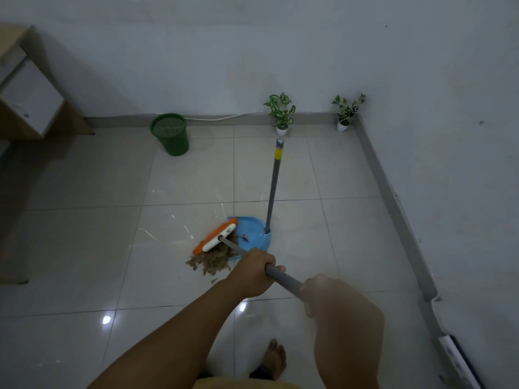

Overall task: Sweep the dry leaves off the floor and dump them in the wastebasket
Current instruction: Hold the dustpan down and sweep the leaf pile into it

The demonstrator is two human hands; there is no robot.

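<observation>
Both hands grip the grey broom handle (283,279): my left hand (252,272) lower down the shaft, my right hand (331,299) higher up and nearer the camera. The broom's orange and white head (214,239) rests on a pile of dry brown leaves (213,261) at the mouth of the blue dustpan (254,234). The dustpan stands on the tiled floor with its grey upright handle (273,183) free. A leaf fragment lies inside the pan. The green mesh wastebasket (170,133) stands by the far wall, to the left.
Two small potted plants (280,113) (346,112) stand along the far wall's skirting. A wooden cabinet (25,88) is at the far left. A white cable (219,117) runs along the skirting. My bare foot (275,359) shows at the bottom.
</observation>
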